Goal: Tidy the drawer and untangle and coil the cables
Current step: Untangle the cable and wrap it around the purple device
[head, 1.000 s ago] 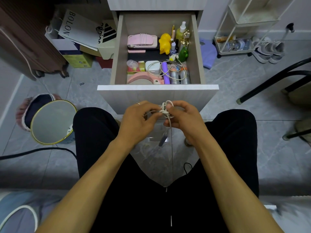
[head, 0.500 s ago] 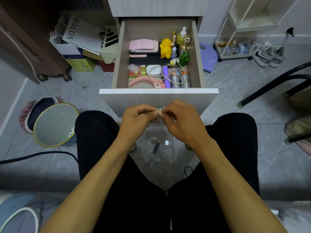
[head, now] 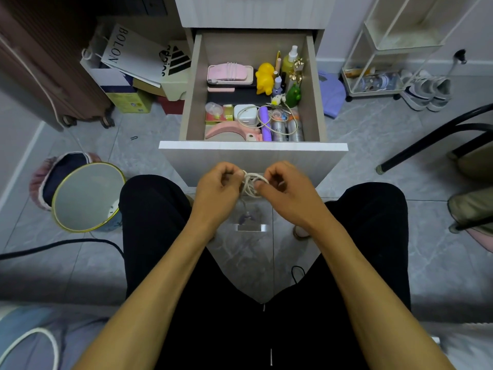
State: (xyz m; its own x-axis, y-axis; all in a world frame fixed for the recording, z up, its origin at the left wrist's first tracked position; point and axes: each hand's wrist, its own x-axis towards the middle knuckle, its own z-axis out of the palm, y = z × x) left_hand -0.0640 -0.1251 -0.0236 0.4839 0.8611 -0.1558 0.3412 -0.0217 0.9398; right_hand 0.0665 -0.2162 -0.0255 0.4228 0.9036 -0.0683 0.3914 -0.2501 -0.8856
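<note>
hands are meeting just in front of the open drawer, above your knees. your left hand is curling its fingers round one side of a small white cable bundle, while your right hand is pinching the other side, thumb and fingers closed on the loops. the white cable is sitting bunched between the two hands, and a loose end with a dark plug is hanging below them over the floor tiles. inside the drawer, a second white cable is lying looped over a white charger block, a purple tube and two silver cans. a yellow duck toy and a pink case are sitting farther back. a gold-rimmed bin is standing on the floor near your left knee.
</note>
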